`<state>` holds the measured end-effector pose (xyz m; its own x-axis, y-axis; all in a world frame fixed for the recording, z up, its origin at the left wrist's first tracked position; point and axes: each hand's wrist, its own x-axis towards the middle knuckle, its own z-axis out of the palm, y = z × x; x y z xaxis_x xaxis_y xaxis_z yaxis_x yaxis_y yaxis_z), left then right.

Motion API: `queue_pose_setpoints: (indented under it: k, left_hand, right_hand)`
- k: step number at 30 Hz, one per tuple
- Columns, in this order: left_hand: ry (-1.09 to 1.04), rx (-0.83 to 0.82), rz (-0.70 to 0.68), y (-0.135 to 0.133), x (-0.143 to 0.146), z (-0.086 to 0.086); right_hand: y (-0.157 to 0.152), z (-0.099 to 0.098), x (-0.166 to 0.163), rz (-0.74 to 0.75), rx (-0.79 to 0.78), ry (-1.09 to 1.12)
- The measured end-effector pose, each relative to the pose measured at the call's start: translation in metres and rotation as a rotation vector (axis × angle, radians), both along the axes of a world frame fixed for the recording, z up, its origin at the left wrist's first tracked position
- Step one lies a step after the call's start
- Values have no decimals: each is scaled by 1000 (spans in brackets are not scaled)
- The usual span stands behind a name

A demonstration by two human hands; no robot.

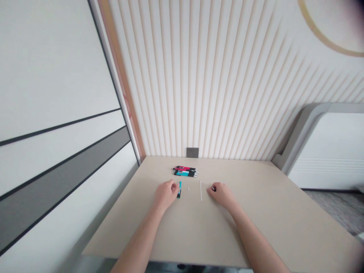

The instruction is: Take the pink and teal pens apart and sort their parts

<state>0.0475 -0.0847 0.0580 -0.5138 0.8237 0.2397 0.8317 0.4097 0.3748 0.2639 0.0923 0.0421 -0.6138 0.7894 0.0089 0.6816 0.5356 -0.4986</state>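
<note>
My left hand rests on the beige table with its fingers curled, right beside a short teal and black pen part; whether it touches the part is unclear. My right hand lies on the table with its fingers curled round a small dark piece that I cannot make out. Between the hands lie a thin white refill and a tiny white bit. Behind them is a small pile of pens, red, teal and black.
A grey wall socket sits just above the table's far edge on the ribbed wall. A white and grey panel wall borders the table on the left. A white unit stands to the right.
</note>
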Motion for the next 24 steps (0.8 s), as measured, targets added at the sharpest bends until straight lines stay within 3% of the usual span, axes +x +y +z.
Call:
queue_pose_setpoints:
  k: [11,19,24]
  left_hand:
    - [17,-49,-59,0,3,-3]
    - [63,-35,44,-1,0,-3]
    - [45,-64,13,1,7,-1]
  right_hand:
    - [4,4,-2,-81,29,48]
    - [8,4,-1,-157,31,161]
    - [9,1,-2,-146,4,193]
